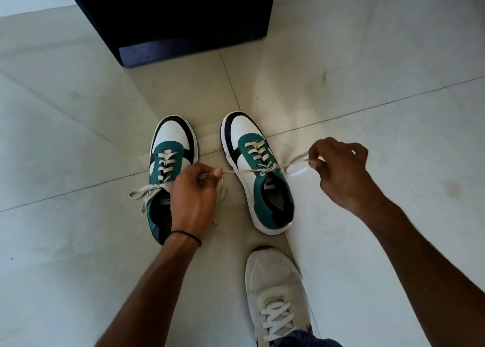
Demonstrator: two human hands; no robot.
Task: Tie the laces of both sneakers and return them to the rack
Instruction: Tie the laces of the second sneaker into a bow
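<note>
Two green, white and black sneakers stand side by side on the tiled floor, toes pointing away from me. The left sneaker (pixel 168 149) has its cream laces in a bow near its tongue. The right sneaker (pixel 252 163) has its lace (pixel 244 171) pulled taut out to both sides. My left hand (pixel 194 197) pinches one end of that lace, hovering over the left sneaker's heel. My right hand (pixel 338 168) pinches the other end as a loop, to the right of the shoe.
A dark, tall cabinet or rack base (pixel 183 21) stands on the floor just beyond the sneakers. My own foot in a white sneaker (pixel 275 291) rests near the bottom, behind the right shoe. Pale tiles (pixel 78 110) spread all around.
</note>
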